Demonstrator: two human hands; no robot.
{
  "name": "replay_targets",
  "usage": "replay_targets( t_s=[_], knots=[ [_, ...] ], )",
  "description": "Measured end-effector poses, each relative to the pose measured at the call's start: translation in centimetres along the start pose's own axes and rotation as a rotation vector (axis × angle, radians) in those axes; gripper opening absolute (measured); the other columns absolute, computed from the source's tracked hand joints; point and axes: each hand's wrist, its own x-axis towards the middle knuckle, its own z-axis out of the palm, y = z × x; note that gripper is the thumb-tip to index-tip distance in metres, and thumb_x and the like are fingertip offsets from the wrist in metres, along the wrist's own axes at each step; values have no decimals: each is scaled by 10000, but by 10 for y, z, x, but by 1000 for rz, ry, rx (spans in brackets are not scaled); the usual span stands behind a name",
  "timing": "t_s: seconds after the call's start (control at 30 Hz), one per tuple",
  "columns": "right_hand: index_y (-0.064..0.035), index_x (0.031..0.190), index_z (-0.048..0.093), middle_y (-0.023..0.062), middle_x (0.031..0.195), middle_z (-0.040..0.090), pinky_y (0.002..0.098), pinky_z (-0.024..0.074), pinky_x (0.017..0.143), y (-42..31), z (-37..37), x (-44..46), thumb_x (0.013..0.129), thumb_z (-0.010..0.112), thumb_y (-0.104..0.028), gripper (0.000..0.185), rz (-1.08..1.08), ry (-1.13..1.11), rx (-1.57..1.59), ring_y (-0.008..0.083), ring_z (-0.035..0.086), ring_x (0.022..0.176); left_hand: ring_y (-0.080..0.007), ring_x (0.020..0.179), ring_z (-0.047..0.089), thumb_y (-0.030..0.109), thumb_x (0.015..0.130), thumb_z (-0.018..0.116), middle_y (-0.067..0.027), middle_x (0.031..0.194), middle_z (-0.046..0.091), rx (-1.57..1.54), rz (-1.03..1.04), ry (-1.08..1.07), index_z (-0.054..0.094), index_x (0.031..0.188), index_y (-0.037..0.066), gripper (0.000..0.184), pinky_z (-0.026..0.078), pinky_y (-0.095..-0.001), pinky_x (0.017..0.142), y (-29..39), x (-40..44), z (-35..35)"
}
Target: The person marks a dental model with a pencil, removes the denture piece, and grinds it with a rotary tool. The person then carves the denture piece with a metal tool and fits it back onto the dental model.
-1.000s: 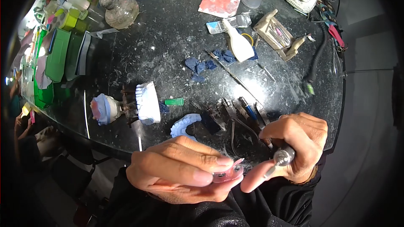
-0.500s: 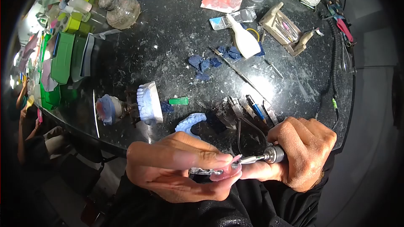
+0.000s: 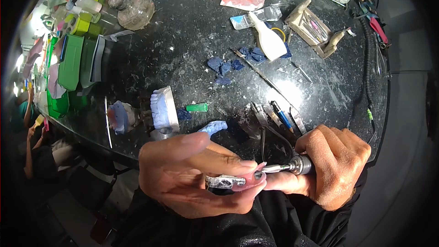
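My left hand (image 3: 192, 174) is closed around a small pink denture (image 3: 252, 180), pinched between thumb and fingers. A dusty silvery part (image 3: 225, 182) shows at its left side. My right hand (image 3: 337, 167), coated in pale dust, grips a rotary handpiece (image 3: 301, 164). Its bur (image 3: 274, 169) points left, and the tip is at the right edge of the denture; whether it touches I cannot tell. One right finger reaches below the bur to the denture. Just beyond my left hand, a blue dental cast (image 3: 213, 127) lies partly hidden.
A blue and white cast (image 3: 163, 109) and another on an articulator (image 3: 121, 116) stand left. Pliers (image 3: 261, 114), a blue-handled knife (image 3: 282, 116), a white bottle (image 3: 270, 41) and a tool holder (image 3: 311, 29) lie beyond. Green bins (image 3: 69, 63) line the left; a coiled cord (image 3: 367, 59) runs right.
My left thumb and fingers have shifted on the denture, which has turned to show more of its silvery part. The handpiece stays beside it. The whole view has moved slightly.
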Motion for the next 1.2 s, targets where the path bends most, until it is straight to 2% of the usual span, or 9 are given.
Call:
replay_targets(
  t_s=[0.5,1.2],
  knots=[
    [-86,518,427,-9,445,354,264,267,357,-1,3,-2,504,609,-705,645,15,21,-26,115,393,353,-171,603,615,-73,552,722,-163,809,588,30,-37,2,242,1006,-62,661,493,-184,475,-1,0,-1],
    [-75,537,464,2,453,394,270,275,366,-1,0,-4,519,618,-695,639,27,-5,-47,135,413,354,-173,585,614,-56,553,730,-148,788,594,66,-39,61,201,1079,-95,746,496,-186,481,1,-2,6]
  ],
)
